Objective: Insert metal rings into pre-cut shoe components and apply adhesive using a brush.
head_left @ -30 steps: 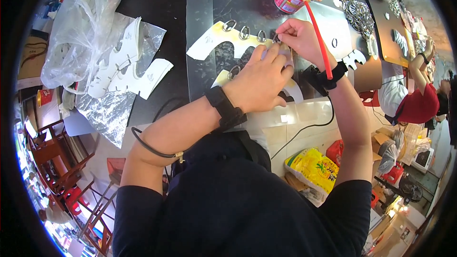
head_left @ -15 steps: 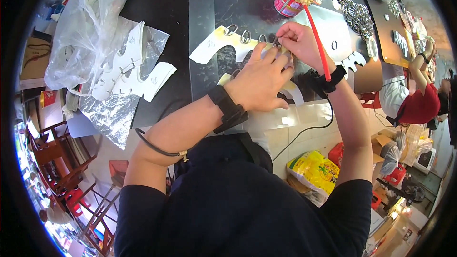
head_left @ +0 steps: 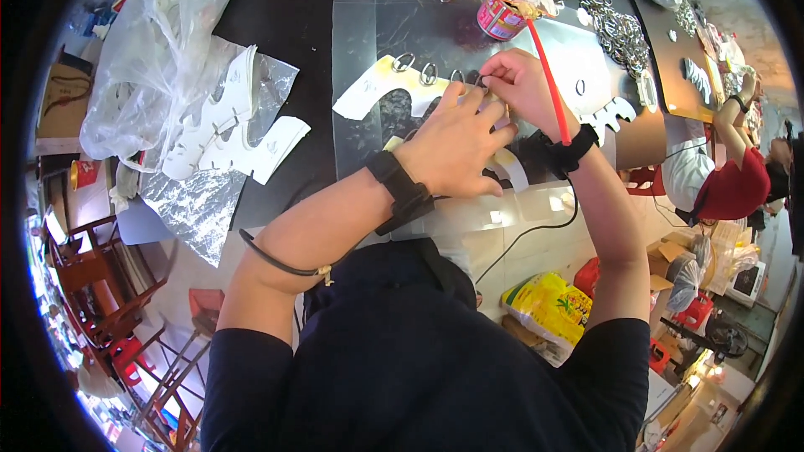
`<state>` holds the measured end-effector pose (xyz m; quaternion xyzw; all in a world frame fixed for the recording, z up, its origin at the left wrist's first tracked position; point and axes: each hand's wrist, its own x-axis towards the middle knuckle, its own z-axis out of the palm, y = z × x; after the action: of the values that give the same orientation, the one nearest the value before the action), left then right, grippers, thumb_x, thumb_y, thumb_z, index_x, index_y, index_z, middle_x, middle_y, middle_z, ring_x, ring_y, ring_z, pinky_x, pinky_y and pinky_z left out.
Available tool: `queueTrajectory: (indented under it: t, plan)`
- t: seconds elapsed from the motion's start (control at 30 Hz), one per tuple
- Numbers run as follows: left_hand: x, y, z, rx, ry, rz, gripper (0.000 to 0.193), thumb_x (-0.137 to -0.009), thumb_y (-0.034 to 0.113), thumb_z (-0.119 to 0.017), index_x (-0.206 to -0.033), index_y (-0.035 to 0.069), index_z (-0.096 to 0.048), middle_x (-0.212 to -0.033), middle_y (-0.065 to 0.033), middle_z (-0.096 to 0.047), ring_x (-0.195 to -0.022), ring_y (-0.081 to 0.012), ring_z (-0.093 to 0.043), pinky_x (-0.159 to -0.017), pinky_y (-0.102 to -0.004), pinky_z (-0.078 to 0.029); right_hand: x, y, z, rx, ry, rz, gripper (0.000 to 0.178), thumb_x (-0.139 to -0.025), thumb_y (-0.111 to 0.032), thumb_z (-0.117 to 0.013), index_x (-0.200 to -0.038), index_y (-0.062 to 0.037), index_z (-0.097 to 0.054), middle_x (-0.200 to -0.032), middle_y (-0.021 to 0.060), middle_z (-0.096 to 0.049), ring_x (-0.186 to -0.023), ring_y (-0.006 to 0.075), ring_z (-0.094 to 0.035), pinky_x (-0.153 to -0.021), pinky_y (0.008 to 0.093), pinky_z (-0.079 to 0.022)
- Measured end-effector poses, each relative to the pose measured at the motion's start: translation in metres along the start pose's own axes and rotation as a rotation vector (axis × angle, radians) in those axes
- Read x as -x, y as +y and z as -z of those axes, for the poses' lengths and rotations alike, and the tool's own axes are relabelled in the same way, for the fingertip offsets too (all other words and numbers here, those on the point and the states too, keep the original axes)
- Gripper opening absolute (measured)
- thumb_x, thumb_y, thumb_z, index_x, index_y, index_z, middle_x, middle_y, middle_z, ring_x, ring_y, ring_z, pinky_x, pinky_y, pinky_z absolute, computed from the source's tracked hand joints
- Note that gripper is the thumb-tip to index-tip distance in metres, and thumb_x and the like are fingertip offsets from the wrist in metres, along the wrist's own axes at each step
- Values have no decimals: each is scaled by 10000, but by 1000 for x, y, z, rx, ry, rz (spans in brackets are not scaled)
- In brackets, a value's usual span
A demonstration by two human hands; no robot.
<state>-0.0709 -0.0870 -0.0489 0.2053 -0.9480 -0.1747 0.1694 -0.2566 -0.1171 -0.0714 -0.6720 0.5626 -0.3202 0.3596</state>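
A white curved strip [head_left: 367, 92] with a yellowish coating lies on a clear plastic sheet, with a row of metal rings [head_left: 404, 62] standing along its far edge. My left hand [head_left: 448, 151] rests palm down over the strip, fingers spread, hiding its middle. Just beyond those fingertips, my right hand [head_left: 521, 88] pinches a metal ring [head_left: 480, 81] at the strip's edge. Another pale curved piece [head_left: 507, 169] shows partly from under my left hand. A red stick [head_left: 548, 75] slants from a pink can [head_left: 502, 18] across my right hand.
Metal rings [head_left: 615, 29] are heaped at the far right, with one loose ring [head_left: 579, 87] closer in. On the left, white cut pieces [head_left: 224, 121] lie on foil beside a clear plastic bag [head_left: 155, 50]. A co-worker in a red top [head_left: 737, 186] sits at the right.
The whole view has shifted slightly. Both hands keep nearly the same places on the strip, the right one still pinching the ring.
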Motion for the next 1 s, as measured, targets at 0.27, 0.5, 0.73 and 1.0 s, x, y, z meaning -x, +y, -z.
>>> queueTrajectory:
  t: [0.27, 0.5, 0.73, 1.0]
  plan:
    - [-1, 1, -1, -9, 43, -46, 620, -622, 468, -708, -1106, 111, -561, -1048, -109, -499, -1071, -315, -435, -905, -453, -300, 1, 5, -1, 101, 16, 69, 80, -742, -16, -643, -814, -32, -613, -703, 75, -604, -631, 192, -611, -584, 288, -481]
    - [-3, 0, 2, -6, 42, -39, 637, -621, 506, -696, -1096, 103, -564, -1016, -103, -500, -1022, -293, -458, -853, -433, -306, 0, 0, 2, 73, -2, 104, 100, -736, -32, -634, -836, -31, -618, -689, 89, -586, -637, 193, -606, -603, 295, -479]
    - [-4, -2, -2, -19, 35, -26, 672, -639, 511, -684, -1167, 127, -528, -1055, -115, -480, -1039, -301, -458, -862, -434, -309, 1, -6, 7, 256, -11, 127, 130, -740, -7, -603, -858, -46, -640, -759, 115, -586, -693, 274, -602, -641, 339, -486]
    - [4, 0, -3, -61, 65, -15, 704, -622, 528, -686, -1172, 117, -529, -1076, -139, -476, -1034, -317, -460, -852, -441, -322, -1, -21, -1, 365, -27, 204, 121, -716, 19, -586, -823, -29, -615, -772, 137, -560, -732, 299, -579, -651, 373, -467]
